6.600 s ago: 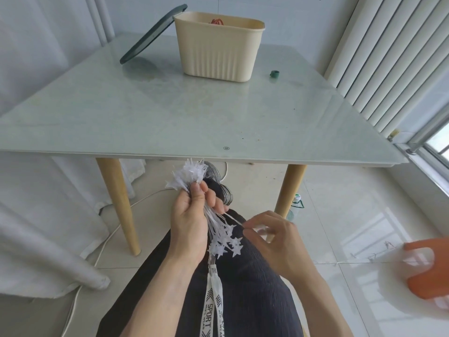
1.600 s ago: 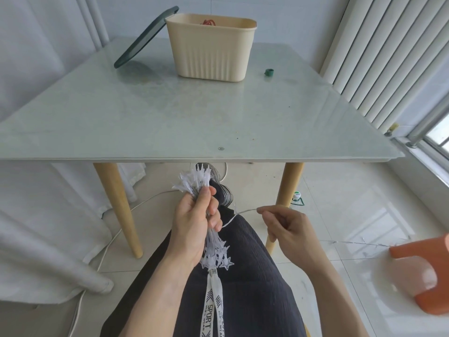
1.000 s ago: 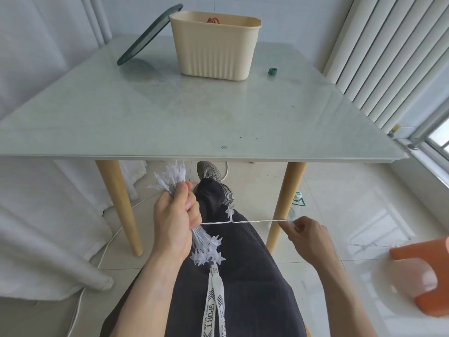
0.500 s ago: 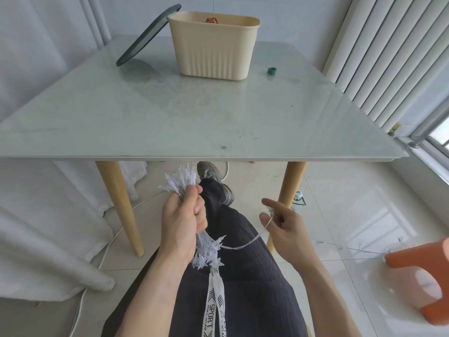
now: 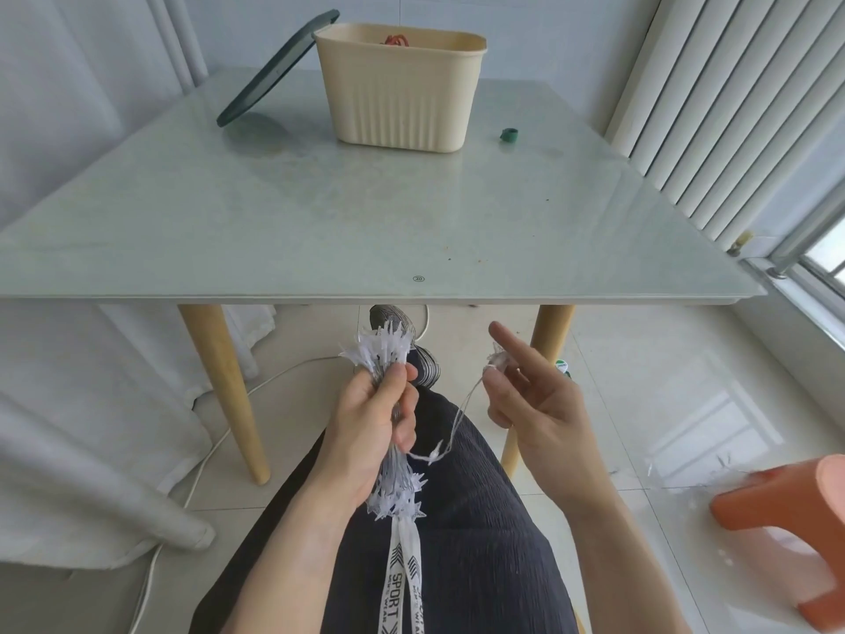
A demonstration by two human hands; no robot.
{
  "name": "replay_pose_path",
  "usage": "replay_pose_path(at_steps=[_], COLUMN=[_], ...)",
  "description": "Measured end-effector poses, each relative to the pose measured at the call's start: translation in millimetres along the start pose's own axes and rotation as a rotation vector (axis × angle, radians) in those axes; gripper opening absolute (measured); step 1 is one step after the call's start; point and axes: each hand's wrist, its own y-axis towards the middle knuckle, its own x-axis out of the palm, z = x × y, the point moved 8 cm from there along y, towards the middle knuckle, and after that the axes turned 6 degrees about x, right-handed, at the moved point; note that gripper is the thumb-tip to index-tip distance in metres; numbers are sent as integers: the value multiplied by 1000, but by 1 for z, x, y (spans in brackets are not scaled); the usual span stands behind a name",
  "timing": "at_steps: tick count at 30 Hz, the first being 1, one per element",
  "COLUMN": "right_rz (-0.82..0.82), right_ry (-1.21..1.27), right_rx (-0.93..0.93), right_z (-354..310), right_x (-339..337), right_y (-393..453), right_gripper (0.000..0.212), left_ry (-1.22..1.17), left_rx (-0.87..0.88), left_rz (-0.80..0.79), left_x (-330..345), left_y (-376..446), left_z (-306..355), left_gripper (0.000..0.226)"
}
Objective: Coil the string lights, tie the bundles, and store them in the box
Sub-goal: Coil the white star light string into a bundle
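My left hand point(image 5: 372, 427) grips a coiled bundle of white star string lights point(image 5: 382, 350) upright over my lap; star tips stick out above and below the fist. A loose strand point(image 5: 450, 434) droops from the bundle to my right hand point(image 5: 532, 404), which pinches a star light between thumb and middle finger, the index finger pointing up. The beige ribbed box point(image 5: 400, 86) stands at the far side of the table, with something red inside.
A dark green lid point(image 5: 274, 70) leans against the box's left side. A small green roll point(image 5: 508, 135) lies right of the box on the glass table point(image 5: 320, 221). An orange stool point(image 5: 786, 519) stands on the floor at right, with more loose string lights trailing near it.
My right hand has come up and closer to the bundle, so the strand sags more. The left hand holds the bundle in about the same place.
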Motion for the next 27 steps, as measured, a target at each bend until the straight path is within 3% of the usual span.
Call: replay_pose_path(at_steps=[3, 6, 11, 15, 20, 27], right_rz=[-5, -11, 63, 116, 172, 256], right_ry=[24, 16, -56, -49, -193, -366], right_rx=[-98, -65, 17, 39, 69, 118], right_z=[-17, -18, -13, -12, -12, -11], right_x=[7, 14, 14, 11, 10, 9], right_y=[-1, -1, -1, -2, -3, -7], right_gripper=[52, 57, 22, 15, 3, 21], left_ry=[8, -6, 10, 41, 104, 180], left_rx=[24, 52, 76, 84, 93, 93], left_rz=[7, 4, -24, -67, -83, -130], left_x=[2, 6, 13, 16, 18, 20], left_y=[0, -1, -1, -3, -4, -2], left_z=[1, 1, -1, 0, 1, -4], left_gripper=[19, 25, 30, 35, 25, 32])
